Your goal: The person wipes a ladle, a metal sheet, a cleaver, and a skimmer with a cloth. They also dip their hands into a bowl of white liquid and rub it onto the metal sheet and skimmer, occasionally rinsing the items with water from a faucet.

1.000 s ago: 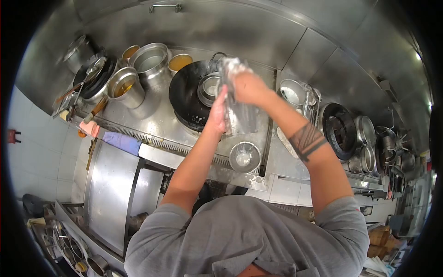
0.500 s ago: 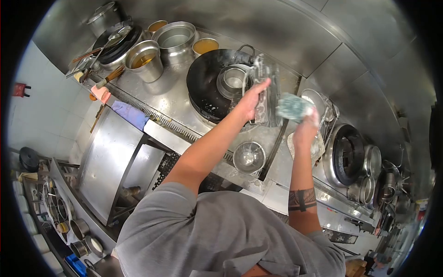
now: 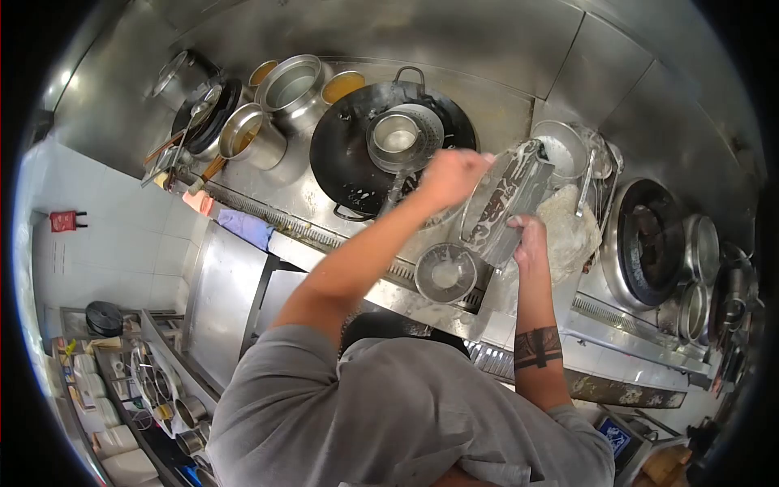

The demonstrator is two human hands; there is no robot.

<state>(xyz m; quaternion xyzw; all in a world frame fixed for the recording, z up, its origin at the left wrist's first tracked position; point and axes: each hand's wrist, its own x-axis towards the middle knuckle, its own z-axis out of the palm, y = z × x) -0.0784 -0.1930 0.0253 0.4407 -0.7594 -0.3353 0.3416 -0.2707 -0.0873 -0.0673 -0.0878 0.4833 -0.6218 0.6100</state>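
Over the right side of the counter, a long metal container (image 3: 505,203) streaked with white suds is tilted at an angle. My right hand (image 3: 531,239) grips its lower right side, thumb on the metal. My left hand (image 3: 456,176) is at the container's upper left, slightly blurred, with curled fingers; whatever they hold is hidden. A black wok (image 3: 337,150) lies left of that hand, with a perforated strainer (image 3: 428,123) and a small metal pot (image 3: 396,135) in it. Below the container is a metal bowl (image 3: 445,273).
Metal pots (image 3: 268,150) and containers of yellowish liquid (image 3: 344,85) stand at the back left. A pale cloth (image 3: 568,231) lies right of my right hand, near a round strainer (image 3: 560,148). Another wok (image 3: 649,243) is farther right. A purple cloth (image 3: 246,228) hangs at the front edge.
The soapy container has moved right and tilted. My right hand has gone from the green scrubbing cloth to the container; that cloth no longer shows. My left hand has shifted slightly right.
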